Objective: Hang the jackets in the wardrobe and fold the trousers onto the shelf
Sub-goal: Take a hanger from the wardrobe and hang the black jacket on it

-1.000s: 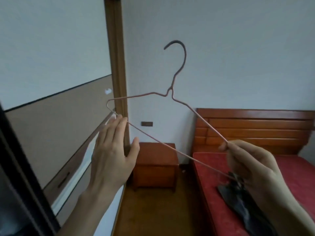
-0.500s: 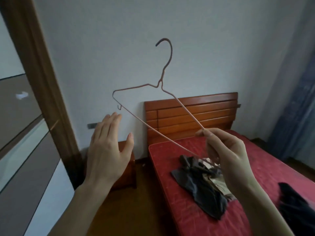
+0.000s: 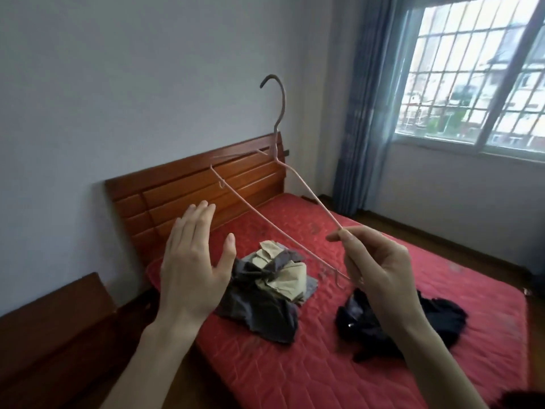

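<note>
Two hands, one hanger, clothes now below

Head view: the right hand (image 3: pixel 380 270) pinched the wire hanger (image 3: pixel 298 178) by one end; the left hand (image 3: pixel 194 261) hovered flat, fingers straight, off it. The view had swung from the wardrobe to the bed (image 3: pixel 295 373), where the grey jacket (image 3: pixel 265 299) and a black garment (image 3: pixel 392 323) lay, probably next to be hung.

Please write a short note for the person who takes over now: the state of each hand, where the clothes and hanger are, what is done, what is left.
Right hand pinches the wire hanger at one end, hook up.
Left hand is open, holds nothing.
Grey and beige garment and black garment lie crumpled on the red bed.
Done: hanger is in hand.
Left: nothing is hung or folded yet; the wardrobe is out of view.
</note>
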